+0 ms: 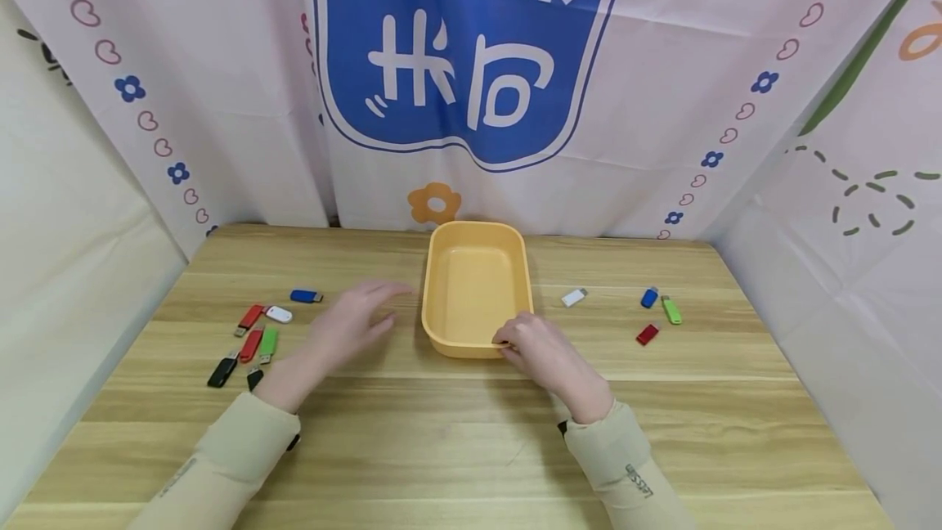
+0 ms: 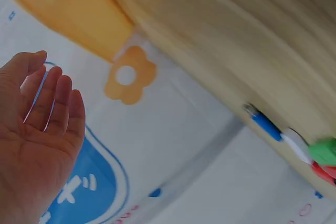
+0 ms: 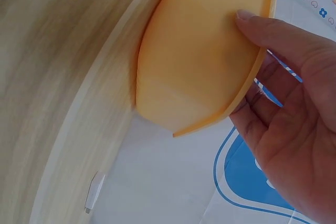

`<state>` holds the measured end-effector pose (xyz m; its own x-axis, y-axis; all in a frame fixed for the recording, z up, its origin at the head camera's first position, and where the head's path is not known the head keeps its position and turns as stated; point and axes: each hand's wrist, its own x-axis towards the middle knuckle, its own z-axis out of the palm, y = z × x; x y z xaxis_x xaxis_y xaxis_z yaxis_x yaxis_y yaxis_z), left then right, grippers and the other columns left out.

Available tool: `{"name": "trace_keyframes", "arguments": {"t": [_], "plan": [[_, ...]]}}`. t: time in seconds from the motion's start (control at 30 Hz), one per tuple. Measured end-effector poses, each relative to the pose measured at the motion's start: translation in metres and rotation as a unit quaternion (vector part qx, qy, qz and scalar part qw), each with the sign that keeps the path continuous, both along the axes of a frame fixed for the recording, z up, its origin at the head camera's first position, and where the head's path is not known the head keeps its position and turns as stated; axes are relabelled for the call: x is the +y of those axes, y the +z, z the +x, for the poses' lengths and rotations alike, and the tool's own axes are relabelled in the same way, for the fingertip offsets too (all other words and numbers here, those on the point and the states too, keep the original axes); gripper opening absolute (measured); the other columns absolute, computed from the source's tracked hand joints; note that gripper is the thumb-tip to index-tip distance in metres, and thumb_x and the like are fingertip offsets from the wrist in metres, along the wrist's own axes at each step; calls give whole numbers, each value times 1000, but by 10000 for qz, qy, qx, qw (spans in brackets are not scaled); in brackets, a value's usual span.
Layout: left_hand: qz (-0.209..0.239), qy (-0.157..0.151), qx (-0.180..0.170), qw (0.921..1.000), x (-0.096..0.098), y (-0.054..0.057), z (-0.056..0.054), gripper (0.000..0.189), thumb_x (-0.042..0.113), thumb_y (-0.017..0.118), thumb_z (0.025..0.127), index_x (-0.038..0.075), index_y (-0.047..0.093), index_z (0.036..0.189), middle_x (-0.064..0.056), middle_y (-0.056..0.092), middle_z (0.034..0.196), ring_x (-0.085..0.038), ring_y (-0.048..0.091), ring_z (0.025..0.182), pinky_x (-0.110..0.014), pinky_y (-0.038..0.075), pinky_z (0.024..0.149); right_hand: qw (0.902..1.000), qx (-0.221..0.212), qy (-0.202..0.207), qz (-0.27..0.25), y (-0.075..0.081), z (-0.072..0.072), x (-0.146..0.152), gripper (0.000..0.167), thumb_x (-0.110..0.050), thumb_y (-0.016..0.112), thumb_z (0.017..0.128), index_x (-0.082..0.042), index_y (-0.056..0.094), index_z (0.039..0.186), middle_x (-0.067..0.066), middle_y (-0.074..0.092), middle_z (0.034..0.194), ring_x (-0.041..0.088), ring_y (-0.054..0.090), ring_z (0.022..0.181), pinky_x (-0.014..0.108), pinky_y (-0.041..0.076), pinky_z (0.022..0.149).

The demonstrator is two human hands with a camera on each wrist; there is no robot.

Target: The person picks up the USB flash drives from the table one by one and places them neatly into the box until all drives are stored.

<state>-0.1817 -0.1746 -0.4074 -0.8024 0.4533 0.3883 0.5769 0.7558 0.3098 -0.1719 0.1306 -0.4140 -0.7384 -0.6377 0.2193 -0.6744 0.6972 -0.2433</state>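
Note:
A yellow rectangular box (image 1: pixel 477 285) without a lid stands near the back middle of the wooden table, its inside bare. My right hand (image 1: pixel 540 354) grips the box's near right rim; in the right wrist view the thumb (image 3: pixel 257 27) presses the outer wall while the fingers reach over the rim. Left of the box, my left hand (image 1: pixel 353 317) is held with relaxed fingers and nothing in it, its fingertips a little short of the box wall. In the left wrist view its palm (image 2: pixel 44 129) faces the camera.
USB sticks lie on both sides. At left are a blue one (image 1: pixel 305 296), a white one (image 1: pixel 279 314), and several red, green and black ones. At right lie a white one (image 1: pixel 574 297), a blue one (image 1: pixel 649 297), a green one (image 1: pixel 671 309) and a red one (image 1: pixel 648 334).

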Motion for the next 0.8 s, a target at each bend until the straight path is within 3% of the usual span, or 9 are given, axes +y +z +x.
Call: {"name": "trace_keyframes", "arguments": {"t": [0.37, 0.63, 0.8], "plan": [[-186, 765, -802, 9937, -48, -13, -20, 44, 10, 72, 90, 11, 63, 133, -15, 65, 134, -38, 60, 125, -56, 48, 103, 10000, -88, -14, 20, -1, -1, 1, 6, -8, 75, 88, -14, 77, 88, -5, 76, 87, 13, 64, 82, 28, 53, 73], [-516, 651, -1237, 9888, -86, -14, -29, 46, 6, 72, 88, 4, 61, 133, -21, 62, 135, -43, 58, 124, -59, 45, 104, 10000, -90, 3, 20, -1, -1, 1, 6, -8, 74, 88, -13, 77, 87, -5, 75, 86, 13, 64, 81, 27, 53, 73], [-614, 769, -1551, 9830, -107, -17, -35, 47, 4, 70, 89, 1, 58, 135, -24, 60, 136, -46, 55, 125, -61, 43, 105, 9999, -104, -5, 9, -1, -1, 1, 6, -8, 74, 88, -12, 77, 88, -4, 76, 87, 14, 64, 81, 28, 54, 73]]}}
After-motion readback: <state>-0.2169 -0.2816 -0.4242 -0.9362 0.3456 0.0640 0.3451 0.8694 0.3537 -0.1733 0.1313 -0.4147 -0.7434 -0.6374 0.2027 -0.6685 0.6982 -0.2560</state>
